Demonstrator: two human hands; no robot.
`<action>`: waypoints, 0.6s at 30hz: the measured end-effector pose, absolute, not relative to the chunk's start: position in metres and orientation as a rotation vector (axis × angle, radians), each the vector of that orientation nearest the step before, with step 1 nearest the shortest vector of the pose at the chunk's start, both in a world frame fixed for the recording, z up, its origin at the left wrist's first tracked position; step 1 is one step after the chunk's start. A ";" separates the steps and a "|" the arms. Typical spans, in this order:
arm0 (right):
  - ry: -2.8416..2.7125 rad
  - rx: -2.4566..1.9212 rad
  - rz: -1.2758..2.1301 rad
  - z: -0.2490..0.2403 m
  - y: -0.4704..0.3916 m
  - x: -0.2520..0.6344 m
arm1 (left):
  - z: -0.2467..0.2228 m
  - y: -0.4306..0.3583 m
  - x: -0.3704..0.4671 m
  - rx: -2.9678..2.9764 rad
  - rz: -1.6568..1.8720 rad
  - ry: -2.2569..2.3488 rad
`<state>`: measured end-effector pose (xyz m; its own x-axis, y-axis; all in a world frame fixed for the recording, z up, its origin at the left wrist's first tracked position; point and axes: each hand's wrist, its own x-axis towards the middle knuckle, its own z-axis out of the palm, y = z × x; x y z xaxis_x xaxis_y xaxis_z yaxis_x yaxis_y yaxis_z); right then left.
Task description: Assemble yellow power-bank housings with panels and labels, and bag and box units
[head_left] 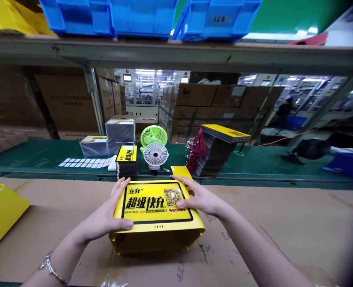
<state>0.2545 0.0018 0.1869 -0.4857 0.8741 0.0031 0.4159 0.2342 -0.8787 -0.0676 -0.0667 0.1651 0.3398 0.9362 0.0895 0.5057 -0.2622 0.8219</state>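
A yellow plastic housing rests on the brown cardboard, its open side facing me. On its top lies a yellow label with a black border, black lettering and a QR code. My left hand lies over the left edge of the housing, thumb on the label's lower left, fingers spread. My right hand touches the right side, thumb by the QR code and fingers spread toward the back edge. Behind the housing, a yellow card is partly hidden by my right hand.
Behind stand a stack of black-and-yellow labels, a white fan, a green fan, red cables and a tall plate stack. Another yellow housing is at left. Blue bins sit overhead.
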 end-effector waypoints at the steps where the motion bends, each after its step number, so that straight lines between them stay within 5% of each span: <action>1: -2.004 -1.196 1.133 0.184 0.005 0.253 | 0.164 -0.066 -0.066 1.857 0.805 1.260; 7: -2.057 -1.386 0.680 0.175 0.028 0.244 | 0.158 -0.059 -0.059 1.674 1.027 1.390; 12: -2.136 -1.496 0.402 0.189 0.009 0.214 | 0.171 -0.056 -0.045 1.981 0.707 1.717; 18: -2.717 -1.032 0.237 0.199 -0.034 0.176 | 0.192 -0.060 -0.013 2.439 0.372 1.621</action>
